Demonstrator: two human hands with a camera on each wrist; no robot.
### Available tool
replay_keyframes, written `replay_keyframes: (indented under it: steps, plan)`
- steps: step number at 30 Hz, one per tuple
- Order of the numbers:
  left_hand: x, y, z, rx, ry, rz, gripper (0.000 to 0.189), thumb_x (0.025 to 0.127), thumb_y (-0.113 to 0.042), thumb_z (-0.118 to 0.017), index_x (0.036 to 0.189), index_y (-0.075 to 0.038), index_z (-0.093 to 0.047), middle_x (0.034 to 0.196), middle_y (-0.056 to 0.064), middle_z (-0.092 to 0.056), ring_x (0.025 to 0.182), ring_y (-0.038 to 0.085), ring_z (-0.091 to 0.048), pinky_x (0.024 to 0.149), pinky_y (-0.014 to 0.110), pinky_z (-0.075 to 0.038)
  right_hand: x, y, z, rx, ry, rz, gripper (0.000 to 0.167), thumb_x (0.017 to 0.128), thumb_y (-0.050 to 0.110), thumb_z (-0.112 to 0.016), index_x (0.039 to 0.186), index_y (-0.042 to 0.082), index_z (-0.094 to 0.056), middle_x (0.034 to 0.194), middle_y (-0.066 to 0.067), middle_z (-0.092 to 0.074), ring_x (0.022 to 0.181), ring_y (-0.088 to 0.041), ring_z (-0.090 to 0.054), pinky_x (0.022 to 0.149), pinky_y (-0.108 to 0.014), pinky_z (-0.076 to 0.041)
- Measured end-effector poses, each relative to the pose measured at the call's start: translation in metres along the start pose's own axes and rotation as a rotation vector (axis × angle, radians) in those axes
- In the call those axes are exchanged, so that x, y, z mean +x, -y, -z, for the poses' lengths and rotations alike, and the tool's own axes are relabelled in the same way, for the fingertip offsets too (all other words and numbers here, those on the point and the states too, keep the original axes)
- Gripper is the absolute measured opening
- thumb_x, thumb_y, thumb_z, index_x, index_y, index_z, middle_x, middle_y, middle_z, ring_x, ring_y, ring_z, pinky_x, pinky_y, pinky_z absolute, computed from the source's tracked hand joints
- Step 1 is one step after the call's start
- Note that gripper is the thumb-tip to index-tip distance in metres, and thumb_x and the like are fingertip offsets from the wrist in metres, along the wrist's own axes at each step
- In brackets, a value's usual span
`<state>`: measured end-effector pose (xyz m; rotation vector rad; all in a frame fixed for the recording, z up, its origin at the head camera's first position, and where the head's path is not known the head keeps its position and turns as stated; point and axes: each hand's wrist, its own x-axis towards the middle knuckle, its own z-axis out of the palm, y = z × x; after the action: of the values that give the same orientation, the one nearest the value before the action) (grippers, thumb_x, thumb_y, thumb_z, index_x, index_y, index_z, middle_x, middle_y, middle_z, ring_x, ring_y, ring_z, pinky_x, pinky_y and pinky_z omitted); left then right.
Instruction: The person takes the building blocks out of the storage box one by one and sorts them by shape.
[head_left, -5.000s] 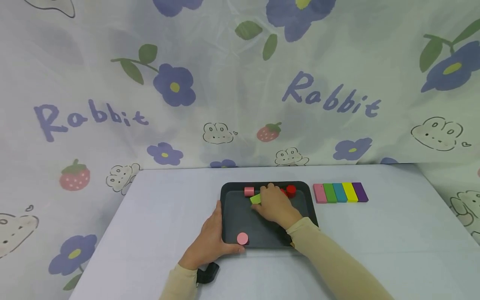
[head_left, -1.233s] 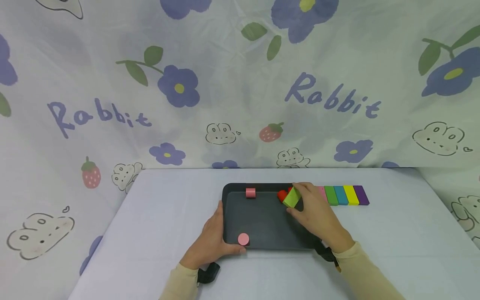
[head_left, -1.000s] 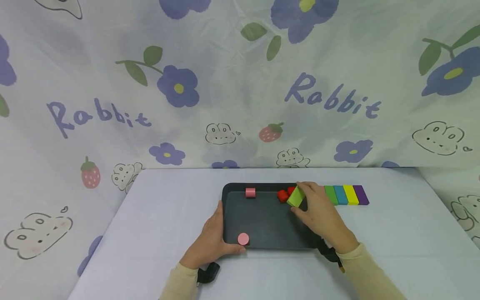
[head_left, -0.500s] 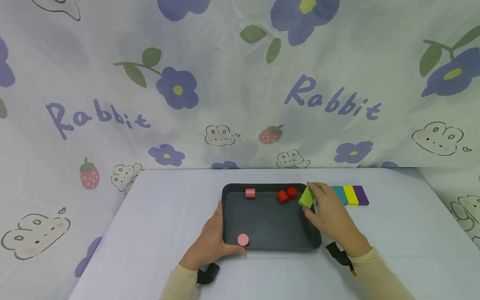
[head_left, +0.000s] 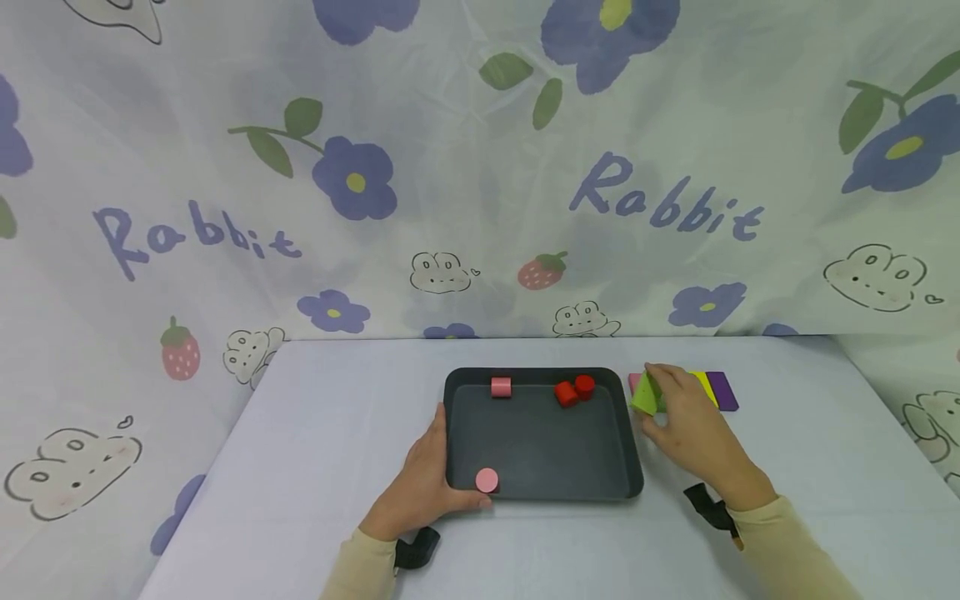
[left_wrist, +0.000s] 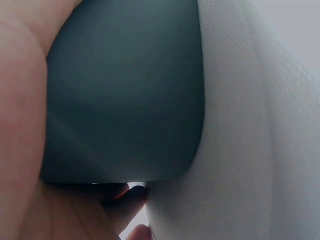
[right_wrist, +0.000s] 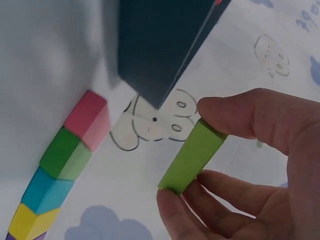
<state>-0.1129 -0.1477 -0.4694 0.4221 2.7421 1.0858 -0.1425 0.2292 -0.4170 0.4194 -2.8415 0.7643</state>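
My right hand (head_left: 693, 429) pinches a lime-green block (right_wrist: 194, 156) between thumb and fingers, held tilted. In the head view this is just beyond the tray's right side, over the left end of a row of coloured blocks (head_left: 722, 392). My left hand (head_left: 420, 479) rests against the near-left corner of a dark tray (head_left: 540, 450), fingers straight along its side and thumb along the front edge. Inside the tray are a pink cylinder on its side (head_left: 501, 387), a pink cylinder on end (head_left: 487, 480), and two red pieces (head_left: 566, 394) touching near the far right corner.
The row's pink block (right_wrist: 87, 117), green block (right_wrist: 65, 152), blue block (right_wrist: 47, 190) and yellow block (right_wrist: 34, 220) lie side by side on the white tabletop (head_left: 330, 417). A patterned cloth (head_left: 480, 192) hangs behind the table's far edge.
My right hand has carried the lime-green block rightward out of the tray, past its right rim to the block row. The red pieces are uncovered. My left hand keeps its place at the tray.
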Motion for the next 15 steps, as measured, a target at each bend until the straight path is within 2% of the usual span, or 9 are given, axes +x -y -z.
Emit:
replay_keyframes:
  steps: [15]
  plan:
    - [-0.001,-0.001,-0.001,-0.001,-0.002,0.005,0.148,0.065,-0.058,-0.090,0.158,0.003,0.009,0.168,0.018,-0.001,0.152,0.037,-0.013,0.118,0.059,-0.019,-0.002,-0.036,0.007,-0.060,0.013,0.048,0.068,0.075,-0.005,-0.075,0.135,-0.018,-0.047,0.133,-0.036,-0.048,0.122,-0.051,-0.046,0.101,-0.063,-0.041]
